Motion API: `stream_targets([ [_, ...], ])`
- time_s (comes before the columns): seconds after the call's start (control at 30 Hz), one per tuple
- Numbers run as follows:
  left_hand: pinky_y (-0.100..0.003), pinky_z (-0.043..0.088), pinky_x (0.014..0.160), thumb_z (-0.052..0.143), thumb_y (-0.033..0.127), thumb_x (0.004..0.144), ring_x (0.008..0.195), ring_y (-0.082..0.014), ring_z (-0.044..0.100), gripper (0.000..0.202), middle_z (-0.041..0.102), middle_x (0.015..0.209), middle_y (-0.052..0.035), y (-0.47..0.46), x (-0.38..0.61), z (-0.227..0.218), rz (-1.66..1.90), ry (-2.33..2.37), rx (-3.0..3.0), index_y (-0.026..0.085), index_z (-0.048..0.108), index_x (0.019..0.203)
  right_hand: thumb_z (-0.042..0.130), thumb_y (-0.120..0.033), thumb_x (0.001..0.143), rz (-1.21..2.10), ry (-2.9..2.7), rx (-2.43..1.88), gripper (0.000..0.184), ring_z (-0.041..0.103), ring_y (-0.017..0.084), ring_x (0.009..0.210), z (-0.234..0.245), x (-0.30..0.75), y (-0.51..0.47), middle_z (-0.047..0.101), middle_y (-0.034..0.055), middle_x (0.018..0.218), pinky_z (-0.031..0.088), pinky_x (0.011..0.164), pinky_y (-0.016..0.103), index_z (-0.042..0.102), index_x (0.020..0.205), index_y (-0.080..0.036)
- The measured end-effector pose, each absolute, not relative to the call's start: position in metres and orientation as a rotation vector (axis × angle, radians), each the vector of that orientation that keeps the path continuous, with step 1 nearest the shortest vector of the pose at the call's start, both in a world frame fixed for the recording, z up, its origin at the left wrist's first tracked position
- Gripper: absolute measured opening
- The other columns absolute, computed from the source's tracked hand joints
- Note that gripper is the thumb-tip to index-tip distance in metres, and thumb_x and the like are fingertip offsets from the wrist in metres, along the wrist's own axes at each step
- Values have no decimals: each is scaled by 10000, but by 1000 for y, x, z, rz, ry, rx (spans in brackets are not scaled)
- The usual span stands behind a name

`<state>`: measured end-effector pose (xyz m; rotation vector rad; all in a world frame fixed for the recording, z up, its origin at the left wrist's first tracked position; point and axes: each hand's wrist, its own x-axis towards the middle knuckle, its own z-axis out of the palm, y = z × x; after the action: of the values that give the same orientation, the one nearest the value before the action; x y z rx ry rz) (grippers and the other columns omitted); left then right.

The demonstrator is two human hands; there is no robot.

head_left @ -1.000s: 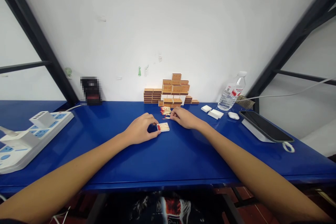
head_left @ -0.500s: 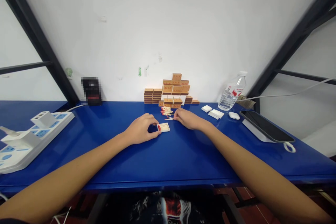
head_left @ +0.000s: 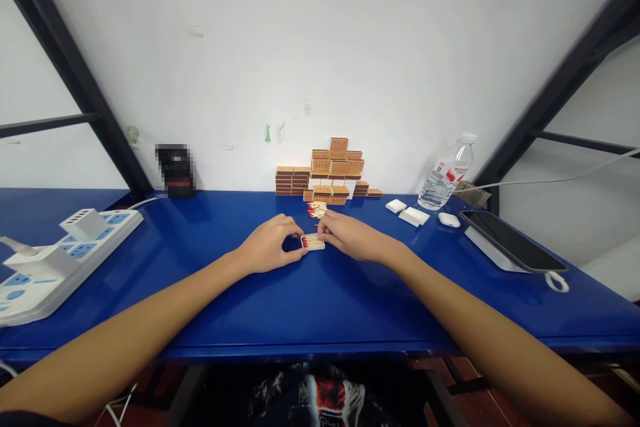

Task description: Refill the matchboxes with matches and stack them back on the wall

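My left hand (head_left: 273, 245) grips the left end of a small white matchbox tray (head_left: 315, 249), thumb on the near side and fingers on the far side. Several red-tipped matches (head_left: 311, 238) lie inside it, heads toward the left. My right hand (head_left: 353, 235) is at the tray's right end, thumb and fingertips pinched together. A match seems to be in that pinch, mostly covered by the fingers. Just beyond the hands is a loose pile of matches (head_left: 316, 209) on the blue table (head_left: 310, 307), partly hidden behind my right hand.
Stacked matchboxes (head_left: 337, 167) stand against the wall behind the pile. Rightward are white trays (head_left: 413, 215), a water bottle (head_left: 447, 173), a white earbud case (head_left: 449, 219) and a phone (head_left: 513, 240). A power strip (head_left: 75, 260) occupies the left, with a partly blurred black object (head_left: 179, 173) farther back.
My right hand has moved from the match pile left and nearer, to the right end of the tray. My left hand keeps its grip on the tray. The view has shifted slightly.
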<state>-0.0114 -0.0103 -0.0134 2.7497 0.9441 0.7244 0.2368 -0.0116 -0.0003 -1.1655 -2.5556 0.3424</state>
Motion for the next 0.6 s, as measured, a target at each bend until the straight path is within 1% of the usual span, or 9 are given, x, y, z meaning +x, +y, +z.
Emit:
stream_targets([
  [0.2,-382,517,830,697,390,911,929,-237,619,203,693,966,-59,-10,-11,-13,716,944,2750,219,722,1018,573,-198,1001,277,-2536,-1126,80,578,193,867,-3,235,-12,610,72,1023,442,751,305,640,959,-198],
  [0.4,-380,521,822,696,397,908,930,-238,622,221,696,966,-64,-11,-11,-13,711,931,2737,218,725,1033,596,-198,982,247,-2478,-1108,74,571,176,822,-6,237,-5,608,49,957,416,717,282,648,929,-202],
  [0.5,-377,519,819,697,399,911,931,-240,621,230,695,970,-63,-11,-11,-12,695,943,2749,223,727,1058,601,-219,983,193,-2369,-1180,57,578,184,834,-12,245,8,615,55,953,429,747,291,642,954,-193],
  [0.6,-376,519,822,699,396,912,930,-239,621,235,695,971,-60,-11,-11,-11,683,953,2757,223,726,1069,622,-203,968,187,-2342,-1284,36,583,192,853,-20,253,22,619,75,989,442,781,306,638,955,-174],
])
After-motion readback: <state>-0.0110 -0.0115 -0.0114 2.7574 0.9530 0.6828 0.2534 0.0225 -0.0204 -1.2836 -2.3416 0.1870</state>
